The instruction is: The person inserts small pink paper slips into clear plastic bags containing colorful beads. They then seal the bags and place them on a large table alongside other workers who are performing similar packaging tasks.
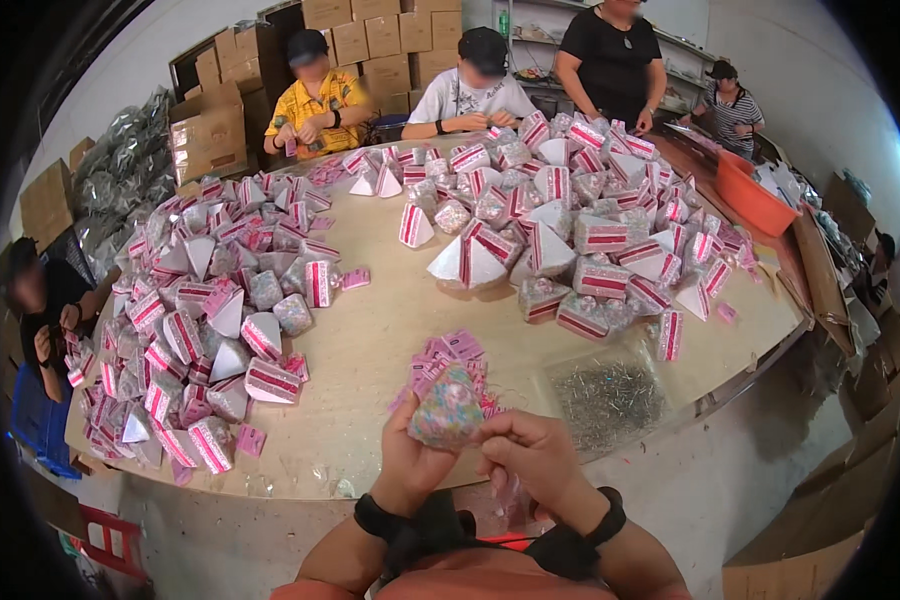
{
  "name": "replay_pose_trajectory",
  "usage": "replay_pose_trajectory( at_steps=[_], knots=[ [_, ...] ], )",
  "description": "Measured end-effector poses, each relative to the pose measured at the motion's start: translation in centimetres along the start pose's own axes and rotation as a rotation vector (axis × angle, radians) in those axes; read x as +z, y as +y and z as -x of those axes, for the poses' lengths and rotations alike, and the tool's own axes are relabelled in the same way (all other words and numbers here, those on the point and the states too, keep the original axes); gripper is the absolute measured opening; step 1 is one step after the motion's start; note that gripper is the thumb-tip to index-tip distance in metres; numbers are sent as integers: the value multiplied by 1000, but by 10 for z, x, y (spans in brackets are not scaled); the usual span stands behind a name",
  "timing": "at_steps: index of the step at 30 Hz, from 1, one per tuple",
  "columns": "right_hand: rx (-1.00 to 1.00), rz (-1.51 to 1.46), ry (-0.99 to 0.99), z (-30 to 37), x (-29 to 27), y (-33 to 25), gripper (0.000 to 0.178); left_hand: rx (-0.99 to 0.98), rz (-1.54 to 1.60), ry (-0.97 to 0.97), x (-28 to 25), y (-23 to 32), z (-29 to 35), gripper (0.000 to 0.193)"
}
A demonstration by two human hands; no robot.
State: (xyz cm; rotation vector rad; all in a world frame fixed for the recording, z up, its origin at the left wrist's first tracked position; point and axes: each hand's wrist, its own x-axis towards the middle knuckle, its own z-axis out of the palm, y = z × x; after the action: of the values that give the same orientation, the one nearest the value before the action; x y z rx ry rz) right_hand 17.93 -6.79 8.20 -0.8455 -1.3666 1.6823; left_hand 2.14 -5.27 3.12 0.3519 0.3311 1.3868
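My left hand (416, 462) is closed round the side of an imitation cake slice (450, 405), its top speckled with many colours. Close to the slice's right edge, my right hand (542, 462) has thumb and forefinger pinched together; whatever lies between them is too small to make out. Just behind the held slice is a loose pile of pink cards (457, 346) with pink strands. A shallow clear tray (650, 428) of small metal pins sits to the right of my hands.
Heaps of pink-and-white cake slices cover the table at left (198, 330) and right (602, 236). Several people work round the far side and left end. An orange basin (750, 200) stands at the right edge. Cardboard boxes (380, 38) are stacked behind.
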Motion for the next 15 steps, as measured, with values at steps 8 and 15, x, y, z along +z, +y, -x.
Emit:
replay_pose_trajectory(
  at_steps=[8,15],
  knots=[
    [-61,23,-5,-11,3,1,11,-28,-474,-179,-21,19,14,58],
    [-70,242,-26,-15,19,-10,13,116,-429,-120,-4,30,22,82]
  ],
)
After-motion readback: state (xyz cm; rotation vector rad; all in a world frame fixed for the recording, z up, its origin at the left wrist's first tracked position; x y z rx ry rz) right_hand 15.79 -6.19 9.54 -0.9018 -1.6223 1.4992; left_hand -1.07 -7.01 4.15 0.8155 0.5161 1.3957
